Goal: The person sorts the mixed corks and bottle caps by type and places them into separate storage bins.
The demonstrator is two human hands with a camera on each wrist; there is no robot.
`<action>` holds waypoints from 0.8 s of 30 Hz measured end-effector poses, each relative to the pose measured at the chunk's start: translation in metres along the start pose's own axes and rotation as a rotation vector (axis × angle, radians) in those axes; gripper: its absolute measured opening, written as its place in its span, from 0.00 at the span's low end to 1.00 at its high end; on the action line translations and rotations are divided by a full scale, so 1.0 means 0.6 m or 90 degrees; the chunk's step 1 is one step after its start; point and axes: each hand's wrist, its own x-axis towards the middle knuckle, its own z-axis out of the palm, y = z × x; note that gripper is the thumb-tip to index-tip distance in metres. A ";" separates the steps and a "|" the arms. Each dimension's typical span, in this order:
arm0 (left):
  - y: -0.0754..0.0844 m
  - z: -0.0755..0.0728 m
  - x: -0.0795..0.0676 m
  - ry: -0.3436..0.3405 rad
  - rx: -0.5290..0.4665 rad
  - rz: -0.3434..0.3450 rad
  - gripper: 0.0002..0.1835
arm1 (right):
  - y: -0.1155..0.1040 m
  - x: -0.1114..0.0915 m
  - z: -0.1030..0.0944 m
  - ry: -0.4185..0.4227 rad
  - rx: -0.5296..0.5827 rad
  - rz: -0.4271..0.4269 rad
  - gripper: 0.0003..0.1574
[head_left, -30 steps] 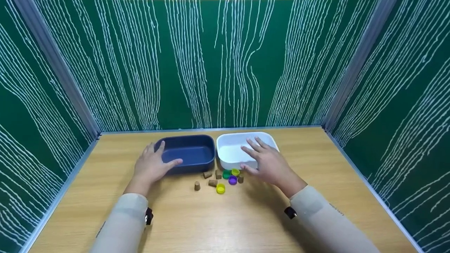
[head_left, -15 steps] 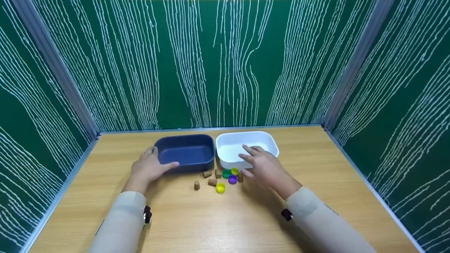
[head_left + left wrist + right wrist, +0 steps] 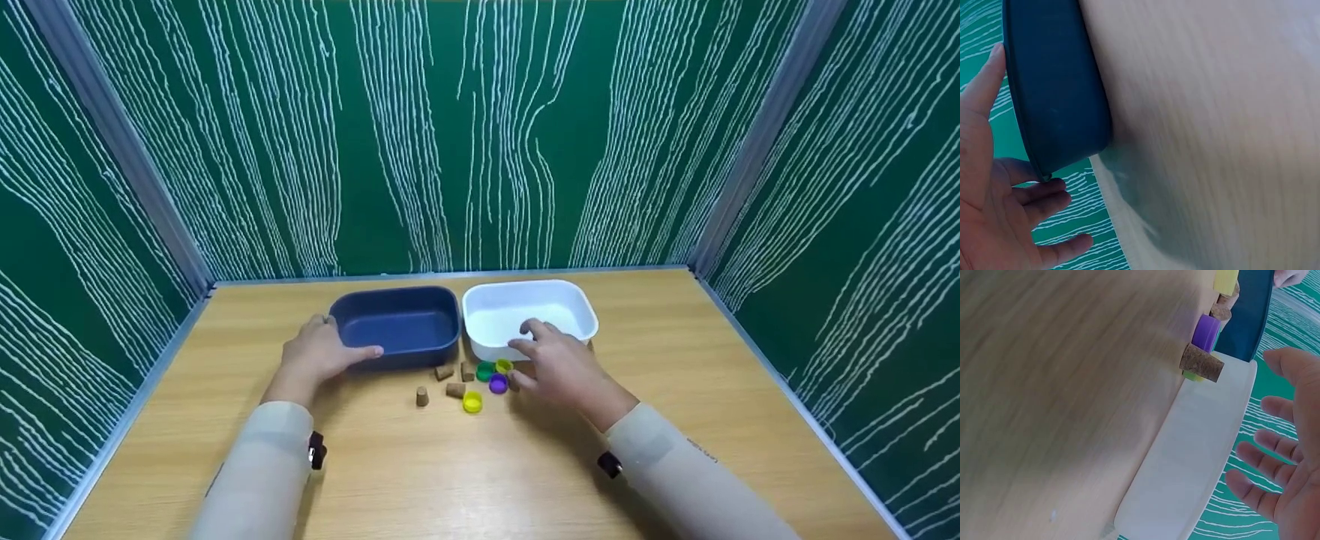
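Observation:
A dark blue box [image 3: 405, 356] stands beside a white box [image 3: 491, 351]. My left hand [image 3: 316, 352] rests at the blue box's left front corner, thumb along the rim, fingers loosely bent. Over the white box's front side hovers my right hand [image 3: 566, 371], fingers spread and slightly bent, holding nothing. It is nearest a cork stopper [image 3: 1202, 363], which it hides in the head view. Close by lie a purple cap [image 3: 498, 384], a green cap [image 3: 485, 370] and a yellow cap [image 3: 503, 366]. Another yellow cap [image 3: 472, 403] lies nearer me.
Several more corks lie in front of the boxes, including an upright cork [image 3: 422, 397] and a tipped cork [image 3: 455, 390]. Green walls [image 3: 480, 150] with white lines enclose the wooden table [image 3: 465, 480] at the back and sides.
My right hand has come down and left toward the caps, its fingers bending more. My left hand's fingers have lowered onto the blue box's corner. Boxes, caps and corks look unmoved.

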 end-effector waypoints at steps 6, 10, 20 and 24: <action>0.006 -0.010 0.003 -0.024 -0.059 -0.001 0.76 | -0.004 0.003 0.005 -0.020 0.001 -0.012 0.28; 0.011 -0.016 0.003 -0.036 -0.092 -0.007 0.77 | -0.005 0.008 0.012 -0.027 0.000 -0.021 0.23; 0.022 -0.022 0.003 -0.051 -0.128 -0.021 0.75 | -0.001 0.013 0.021 -0.083 0.068 -0.018 0.16; 0.024 -0.022 0.002 -0.052 -0.134 -0.024 0.74 | -0.001 0.015 0.023 -0.106 0.105 0.006 0.15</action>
